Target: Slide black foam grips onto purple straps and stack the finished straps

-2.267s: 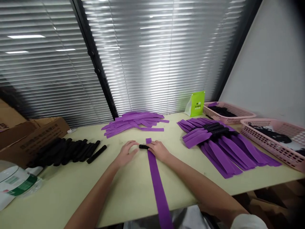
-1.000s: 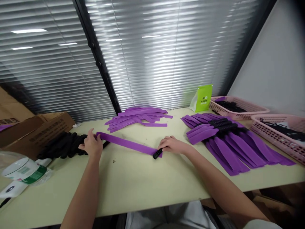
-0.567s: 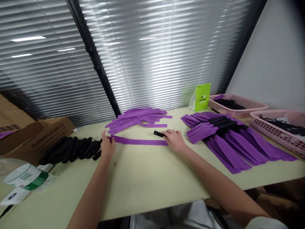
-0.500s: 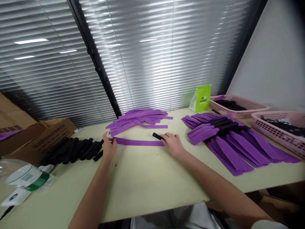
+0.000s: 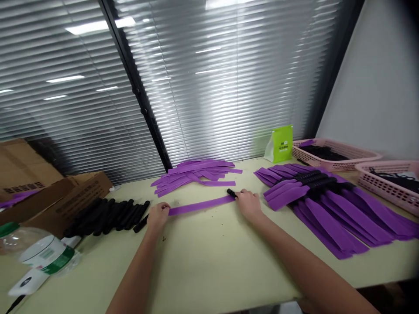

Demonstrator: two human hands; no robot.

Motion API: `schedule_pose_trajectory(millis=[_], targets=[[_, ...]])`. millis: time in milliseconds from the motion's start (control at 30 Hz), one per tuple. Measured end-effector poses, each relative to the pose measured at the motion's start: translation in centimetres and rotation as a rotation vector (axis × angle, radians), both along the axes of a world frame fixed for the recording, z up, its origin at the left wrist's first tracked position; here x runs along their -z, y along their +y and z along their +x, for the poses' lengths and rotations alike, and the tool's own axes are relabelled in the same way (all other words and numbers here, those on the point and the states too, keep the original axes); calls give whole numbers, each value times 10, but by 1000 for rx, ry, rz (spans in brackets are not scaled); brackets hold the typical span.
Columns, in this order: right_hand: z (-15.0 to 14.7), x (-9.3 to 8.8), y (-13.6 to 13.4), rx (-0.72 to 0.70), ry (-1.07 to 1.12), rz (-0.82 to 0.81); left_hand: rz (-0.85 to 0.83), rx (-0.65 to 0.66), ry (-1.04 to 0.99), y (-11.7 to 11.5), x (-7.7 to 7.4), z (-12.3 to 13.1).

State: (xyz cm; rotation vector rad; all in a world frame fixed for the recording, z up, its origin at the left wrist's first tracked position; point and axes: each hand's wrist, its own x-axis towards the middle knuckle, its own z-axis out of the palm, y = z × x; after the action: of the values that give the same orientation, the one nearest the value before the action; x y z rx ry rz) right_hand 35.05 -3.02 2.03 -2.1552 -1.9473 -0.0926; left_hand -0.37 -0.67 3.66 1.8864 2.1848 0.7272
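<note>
A purple strap (image 5: 201, 205) stretches between my two hands, just over the table. My left hand (image 5: 158, 214) pinches its left end, fingers closed. Closed around a short black ribbed grip (image 5: 231, 192) is my right hand (image 5: 248, 203), where the strap's other end meets it; whether the strap runs into the grip I cannot tell. Beside my left hand lies a heap of black grips (image 5: 111, 214). Behind the strap is a pile of loose purple straps (image 5: 196, 173). To the right lie many purple straps with black grips around them (image 5: 334, 205).
Two pink baskets (image 5: 330, 165) with black items stand at the back right, near a green pouch (image 5: 282, 144). On the left are a cardboard box (image 5: 78, 198), a plastic bottle (image 5: 49, 253) and a white device (image 5: 28, 281). Window blinds (image 5: 222, 87) rise behind the table (image 5: 203, 266).
My right hand has shifted a little to the right with the black grip. The strap now slants up to the right, and my left hand's fingers have closed on its end. The view has tilted.
</note>
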Motion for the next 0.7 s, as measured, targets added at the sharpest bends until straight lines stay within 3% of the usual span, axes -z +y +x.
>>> schedule_pose_trajectory(millis=[133,333,533,700], targets=[[15,-1,4,103,-47,12,-32,14,5,0,1,4],[16,6,1,84,-160,98,-98,65,43,-4,3,12],[-1,10,-2,-54,-163,149,-122,94,121,-10,7,24],[-32,12,-14,-214,-49,164,-28,115,184,-19,7,36]])
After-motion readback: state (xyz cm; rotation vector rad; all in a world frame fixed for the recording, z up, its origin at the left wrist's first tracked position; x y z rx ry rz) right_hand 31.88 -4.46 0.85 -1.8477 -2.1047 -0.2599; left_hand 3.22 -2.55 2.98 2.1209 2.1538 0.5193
